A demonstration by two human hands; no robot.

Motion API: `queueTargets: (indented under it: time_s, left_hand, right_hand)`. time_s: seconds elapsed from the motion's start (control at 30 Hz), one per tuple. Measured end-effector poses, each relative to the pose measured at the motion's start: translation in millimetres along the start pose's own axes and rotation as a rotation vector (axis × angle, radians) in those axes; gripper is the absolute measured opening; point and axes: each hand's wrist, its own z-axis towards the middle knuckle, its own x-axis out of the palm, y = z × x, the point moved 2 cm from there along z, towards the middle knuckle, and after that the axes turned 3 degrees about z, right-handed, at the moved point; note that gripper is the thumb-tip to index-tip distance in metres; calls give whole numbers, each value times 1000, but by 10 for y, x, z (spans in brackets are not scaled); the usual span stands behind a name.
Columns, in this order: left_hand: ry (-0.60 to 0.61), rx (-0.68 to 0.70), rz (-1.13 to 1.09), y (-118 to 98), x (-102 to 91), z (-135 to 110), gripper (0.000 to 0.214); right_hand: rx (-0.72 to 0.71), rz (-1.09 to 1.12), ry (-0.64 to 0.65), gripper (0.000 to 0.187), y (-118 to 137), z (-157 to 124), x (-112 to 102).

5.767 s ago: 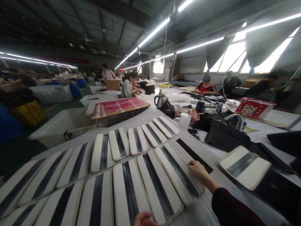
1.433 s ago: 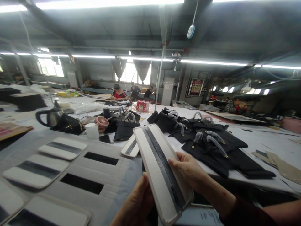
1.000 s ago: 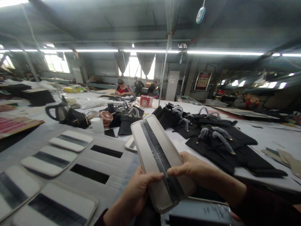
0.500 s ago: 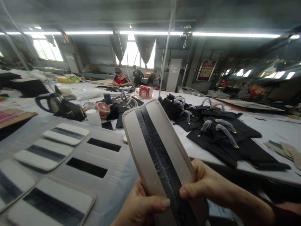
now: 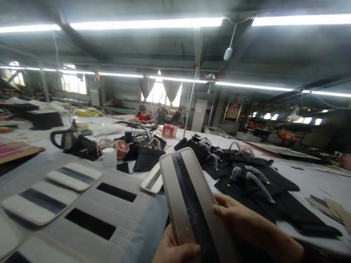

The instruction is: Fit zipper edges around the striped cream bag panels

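A pale, round-cornered panel [image 5: 203, 195] with a black strip down its middle is held up at a tilt in front of me. My left hand [image 5: 177, 246] grips its lower left edge, thumb across the front. At the right edge, my right hand [image 5: 233, 213] is closed on the same panel; the fingers behind it are hidden. Similar pale panels [image 5: 74, 176] lie in a row at the left, beside loose black strips [image 5: 116, 191]. Partly behind the held piece is another striped panel [image 5: 150, 179].
Black bags [image 5: 252, 190] with plastic-wrapped handles are heaped at the right. Further back on the table stand a kettle [image 5: 65, 138], a white cup [image 5: 109, 157], a pink fan [image 5: 121, 149] and a red box [image 5: 169, 130]. A person [image 5: 144, 116] sits across the table.
The view has tilted up, and the held panel appears lower and further right. My right thumb has moved from near the black strip to the panel's right edge.
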Motion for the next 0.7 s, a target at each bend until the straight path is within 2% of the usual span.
queueTargets:
  time_s: [0.13,0.2,0.27,0.33,0.37,0.43,0.57,0.63,0.7]
  left_hand:
    - [14,-43,105,51,136,-37,62]
    - [83,-97,118,-28,273,-94,67]
    - [229,-157,109,-149,410,-155,82]
    - [348,-154,116,-255,482,-198,98]
    - [358,-139,133,-282,479,-207,98]
    - [253,-91,196,-286,405,-198,85]
    - [-205,83,347,-280,142,-119,48]
    - [-378,186,451,-324,31,-83,43]
    - [-481,268,600,-358,-45,-71,41]
  right_hand:
    - [-3,-141,-236,42,207,37,54]
    - [37,-182,-235,42,326,9,46]
    - [88,-191,-193,40,460,-59,-14]
    - [120,-194,-200,36,590,-157,-137]
    - [128,-206,-218,35,643,-213,-214]
    - [126,-241,-243,36,716,-325,-369]
    - [64,-279,-270,48,748,-495,-589]
    - [36,-283,-298,53,741,-543,-632]
    - [20,-274,-336,53,732,-574,-626]
